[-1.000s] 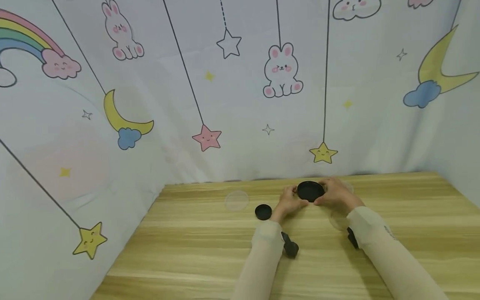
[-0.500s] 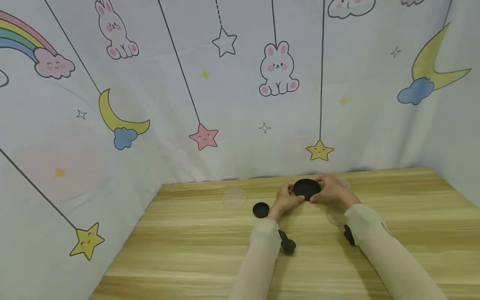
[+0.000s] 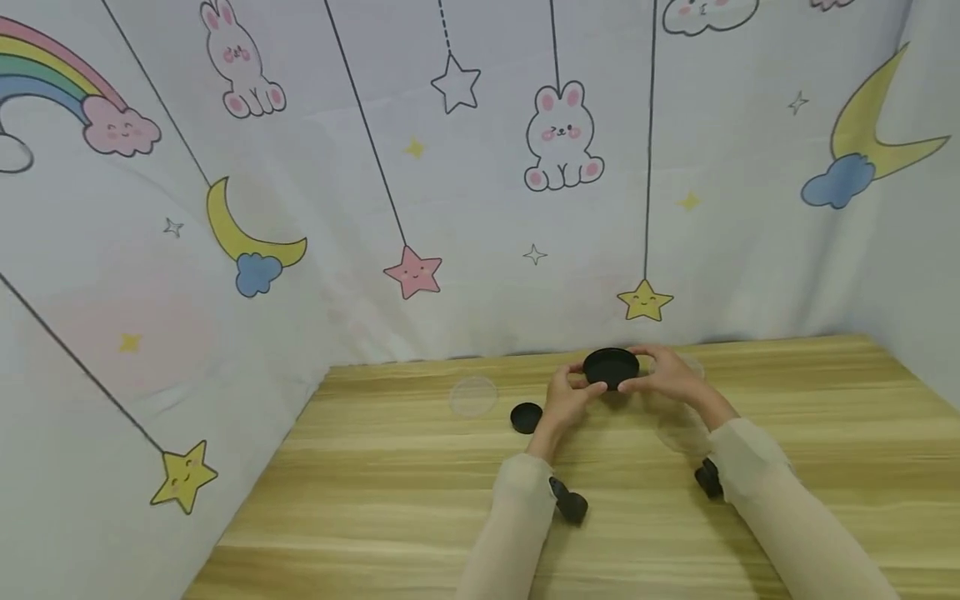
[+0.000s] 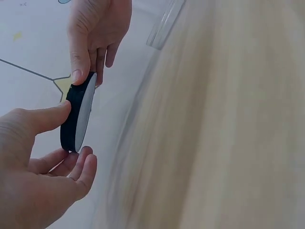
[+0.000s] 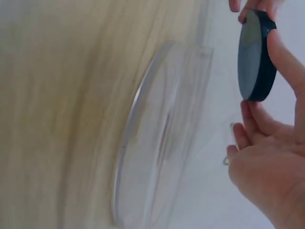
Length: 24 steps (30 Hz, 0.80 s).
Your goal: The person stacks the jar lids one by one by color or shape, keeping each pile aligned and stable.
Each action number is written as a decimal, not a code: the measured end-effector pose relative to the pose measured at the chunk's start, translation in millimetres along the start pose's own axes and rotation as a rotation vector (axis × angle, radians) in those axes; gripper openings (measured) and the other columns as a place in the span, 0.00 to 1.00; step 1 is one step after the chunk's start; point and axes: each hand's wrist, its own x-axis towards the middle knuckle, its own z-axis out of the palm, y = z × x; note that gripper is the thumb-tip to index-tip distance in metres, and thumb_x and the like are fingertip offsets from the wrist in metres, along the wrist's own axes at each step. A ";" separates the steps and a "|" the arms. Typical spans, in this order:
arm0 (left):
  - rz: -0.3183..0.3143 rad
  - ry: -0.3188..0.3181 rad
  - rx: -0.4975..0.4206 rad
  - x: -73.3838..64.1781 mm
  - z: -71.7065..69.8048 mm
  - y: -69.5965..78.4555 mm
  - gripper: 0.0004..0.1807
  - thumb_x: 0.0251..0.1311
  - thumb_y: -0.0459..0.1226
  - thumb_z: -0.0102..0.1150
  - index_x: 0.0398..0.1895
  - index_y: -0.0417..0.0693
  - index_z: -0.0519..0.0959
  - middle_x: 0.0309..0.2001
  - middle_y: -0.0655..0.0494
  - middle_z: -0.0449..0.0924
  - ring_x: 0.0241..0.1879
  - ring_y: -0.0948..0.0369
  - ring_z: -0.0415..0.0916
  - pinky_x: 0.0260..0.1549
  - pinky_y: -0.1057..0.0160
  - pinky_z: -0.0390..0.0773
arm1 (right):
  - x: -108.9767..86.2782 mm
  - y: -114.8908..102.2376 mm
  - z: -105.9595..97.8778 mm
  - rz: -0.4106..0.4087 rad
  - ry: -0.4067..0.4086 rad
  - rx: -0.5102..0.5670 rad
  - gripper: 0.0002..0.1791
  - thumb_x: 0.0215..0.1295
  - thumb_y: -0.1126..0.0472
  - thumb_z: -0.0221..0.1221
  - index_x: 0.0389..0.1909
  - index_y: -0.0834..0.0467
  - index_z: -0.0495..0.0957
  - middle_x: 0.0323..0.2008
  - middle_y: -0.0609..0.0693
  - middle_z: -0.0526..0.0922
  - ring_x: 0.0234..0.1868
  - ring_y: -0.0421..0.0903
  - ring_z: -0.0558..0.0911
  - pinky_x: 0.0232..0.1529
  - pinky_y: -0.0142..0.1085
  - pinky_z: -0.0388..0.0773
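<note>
Held between both hands is a shallow round black lid (image 3: 611,369), its hollow side towards the head camera. My left hand (image 3: 564,402) pinches its left rim, thumb in front and fingers behind. My right hand (image 3: 670,375) grips the right rim the same way. In the left wrist view, the pale flat underside of the lid (image 4: 78,114) faces the wooden table, and a gap separates the two. A smaller black lid (image 3: 527,417) lies on the table just left of my left hand. Near my right hand sits a clear round container (image 5: 157,138).
Farther left lies a clear round disc (image 3: 473,396). Another faint clear round piece (image 3: 681,429) is on the table (image 3: 420,500) beside my right wrist. A curtain (image 3: 480,208) printed with rabbits and stars hangs behind the table's back edge.
Both hands have raised the black lid slightly and shifted it a little left. The smaller lid and the clear pieces have stayed where they were.
</note>
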 end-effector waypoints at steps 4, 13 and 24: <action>-0.001 0.031 -0.060 -12.8 -5.1 5.7 0.28 0.57 0.37 0.68 0.60 0.42 0.71 0.55 0.46 0.75 0.48 0.56 0.78 0.39 0.64 0.80 | -6.8 -5.9 1.0 0.000 -0.016 0.044 0.49 0.57 0.47 0.69 0.71 0.67 0.57 0.72 0.73 0.52 0.71 0.75 0.53 0.64 0.68 0.59; 0.088 0.039 -0.132 -46.1 -17.0 18.2 0.29 0.55 0.36 0.69 0.59 0.40 0.69 0.56 0.44 0.73 0.42 0.62 0.77 0.39 0.66 0.81 | -31.1 -24.8 3.6 -0.029 -0.006 0.148 0.46 0.55 0.50 0.70 0.71 0.62 0.60 0.73 0.68 0.54 0.74 0.73 0.48 0.68 0.69 0.50; 0.218 -0.131 -0.031 -73.2 -52.3 13.1 0.32 0.60 0.36 0.66 0.65 0.42 0.64 0.60 0.43 0.69 0.46 0.53 0.76 0.38 0.70 0.76 | -56.3 -43.4 20.7 -0.092 -0.078 0.271 0.45 0.59 0.54 0.67 0.72 0.63 0.57 0.74 0.67 0.53 0.75 0.70 0.46 0.71 0.65 0.44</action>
